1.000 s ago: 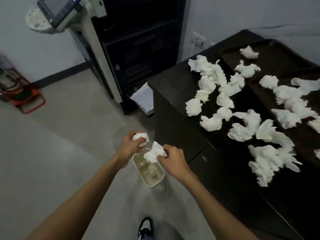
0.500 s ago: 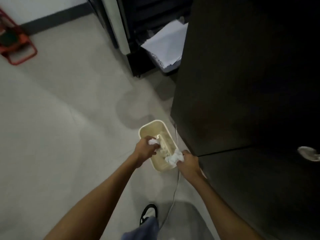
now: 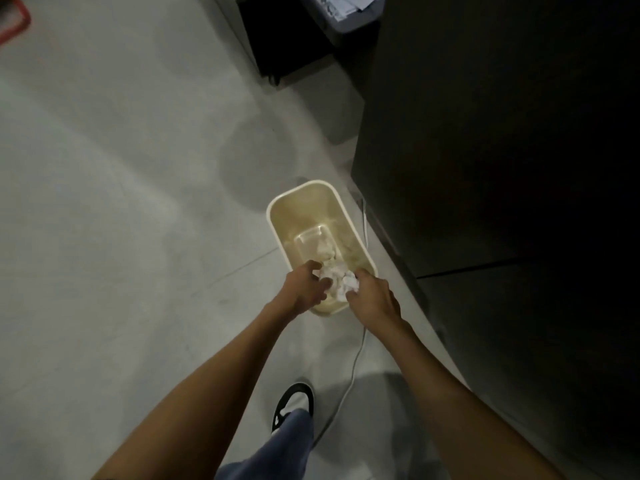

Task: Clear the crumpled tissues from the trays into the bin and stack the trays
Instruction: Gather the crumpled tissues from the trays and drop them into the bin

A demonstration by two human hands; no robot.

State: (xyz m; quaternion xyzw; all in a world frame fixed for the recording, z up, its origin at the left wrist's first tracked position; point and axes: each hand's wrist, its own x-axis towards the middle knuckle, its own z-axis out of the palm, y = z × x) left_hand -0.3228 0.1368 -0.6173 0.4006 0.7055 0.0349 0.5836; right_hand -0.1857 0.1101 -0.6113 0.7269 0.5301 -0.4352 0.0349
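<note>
Looking straight down on a cream rectangular bin [image 3: 302, 187], upright, just below the centre of the frame. Over its near end, gripping a crumpled white tissue [image 3: 326, 274] in the curled fingers of the left hand [image 3: 302, 289], and pinching a second crumpled tissue [image 3: 348, 284] between the curled fingers and thumb of the right hand [image 3: 374, 300]. Both hands close together, hiding the bin's near rim, with the two wads touching between them. Deeper inside, on the bin's bottom, a little loose tissue [image 3: 326, 250]. Underneath, a pale grey floor [image 3: 121, 202] filling the left half of the frame. Just to the right of the bin, the sheer side of a tall dark cabinet [image 3: 502, 168] taking up the whole right side. Between bin and cabinet, a thin white cable [image 3: 357, 358] trailing down the floor towards the lower centre. Rising from the bottom edge, two bare forearms, one from the lower left and one from the lower right. Between them, at the lower centre, a black-and-white shoe [image 3: 294, 404] and a blue trouser leg [image 3: 277, 445]. At the top centre, the black base of a machine [image 3: 287, 39], with blurred pale papers [image 3: 346, 8] just to its right. In the far upper left corner, a sliver of a red frame [image 3: 14, 23].
</note>
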